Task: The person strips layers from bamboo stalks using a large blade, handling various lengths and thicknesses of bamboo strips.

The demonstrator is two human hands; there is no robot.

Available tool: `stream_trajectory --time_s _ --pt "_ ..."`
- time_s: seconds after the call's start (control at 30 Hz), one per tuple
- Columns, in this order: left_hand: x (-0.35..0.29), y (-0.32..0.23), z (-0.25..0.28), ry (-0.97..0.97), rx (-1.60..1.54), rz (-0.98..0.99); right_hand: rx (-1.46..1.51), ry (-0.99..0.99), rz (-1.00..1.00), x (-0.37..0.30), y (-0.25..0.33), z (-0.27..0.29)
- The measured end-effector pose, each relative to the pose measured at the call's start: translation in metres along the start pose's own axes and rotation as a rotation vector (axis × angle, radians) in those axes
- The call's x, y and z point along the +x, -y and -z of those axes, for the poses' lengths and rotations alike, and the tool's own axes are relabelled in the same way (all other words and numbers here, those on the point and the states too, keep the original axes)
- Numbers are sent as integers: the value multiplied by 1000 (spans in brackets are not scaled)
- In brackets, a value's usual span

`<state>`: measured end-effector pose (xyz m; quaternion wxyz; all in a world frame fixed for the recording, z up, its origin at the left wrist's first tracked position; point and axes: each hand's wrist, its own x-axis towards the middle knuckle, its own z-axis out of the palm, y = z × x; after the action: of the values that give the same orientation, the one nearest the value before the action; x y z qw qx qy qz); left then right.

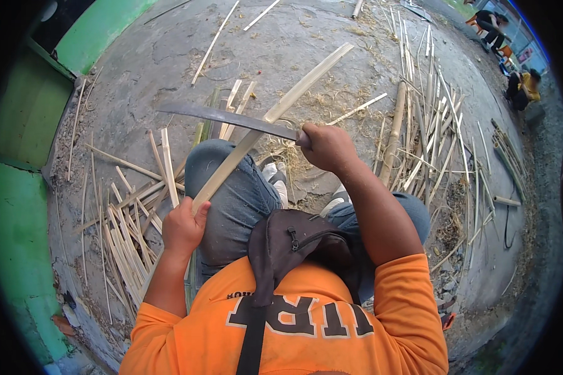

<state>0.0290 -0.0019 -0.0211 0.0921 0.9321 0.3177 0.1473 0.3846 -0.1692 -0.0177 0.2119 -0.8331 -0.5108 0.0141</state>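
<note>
My left hand (184, 228) is closed around the lower end of a long, flat bamboo strip (309, 78), which slants up and away to the right over my left knee. In my right hand (328, 147) is the handle of a long machete (231, 117), gripped in a fist. Its slightly curved blade points left and lies across the middle of the strip, appearing to touch its upper face. Part of the strip passes beneath the blade. My knees are bent, and a dark bag (294, 244) hangs at my front.
Split bamboo strips (122, 244) lie heaped at my left. A larger pile of strips (428, 137) and a thick bamboo pole (394, 131) are on the right. Curly shavings (350, 94) litter the concrete floor. A green wall (19, 231) borders the left. Two people (524, 87) sit at the far right.
</note>
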Motion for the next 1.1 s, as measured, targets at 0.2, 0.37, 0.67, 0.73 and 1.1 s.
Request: stream_trajectory --time_s 0.2,0.37,0.67,0.73,1.1 --pt "1 -8 12 26 38 13 14 -50 24 -2 -7 11" --pt "4 -20 31 118 -115 145 37 -82 -34 -5 -11 19" --pt "-6 -31 33 22 21 101 7 -68 25 -12 -9 30" --pt "-11 -24 24 -10 -19 102 12 -55 46 -10 -4 29" --pt "-5 -14 28 169 -47 154 65 -54 -136 2 -15 5"
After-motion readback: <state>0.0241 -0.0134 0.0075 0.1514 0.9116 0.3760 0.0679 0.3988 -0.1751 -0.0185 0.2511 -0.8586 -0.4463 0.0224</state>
